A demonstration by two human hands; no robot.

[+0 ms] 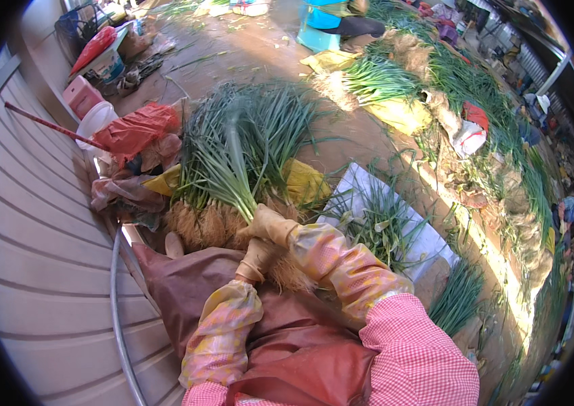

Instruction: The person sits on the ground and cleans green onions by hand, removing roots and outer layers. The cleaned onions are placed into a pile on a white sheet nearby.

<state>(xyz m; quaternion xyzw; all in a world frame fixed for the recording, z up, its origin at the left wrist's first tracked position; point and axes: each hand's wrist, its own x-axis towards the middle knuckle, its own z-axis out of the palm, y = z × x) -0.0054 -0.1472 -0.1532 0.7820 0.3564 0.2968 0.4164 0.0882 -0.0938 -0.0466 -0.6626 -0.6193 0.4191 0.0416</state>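
Observation:
My right hand (273,226), in a tan glove, is closed around the pale stems of a bunch of green onions (233,185). Just below it, my left hand (258,258), gloved the same way, grips the lower part of that bunch; its fingers are partly hidden. Stringy roots (287,273) hang out beneath my hands, over my dark red apron (292,325). Beyond my hands lies a large pile of green onions (261,116), leaves pointing away from me and brown roots (206,226) towards me.
Loose leaves lie on a white sheet (350,185) to the right, with another onion bundle (457,297) nearby. A corrugated metal wall (53,284) and a curved metal pipe (118,314) border my left. A white bucket (98,119) stands beyond. Ahead, a person (327,15) sits on a stool (317,39).

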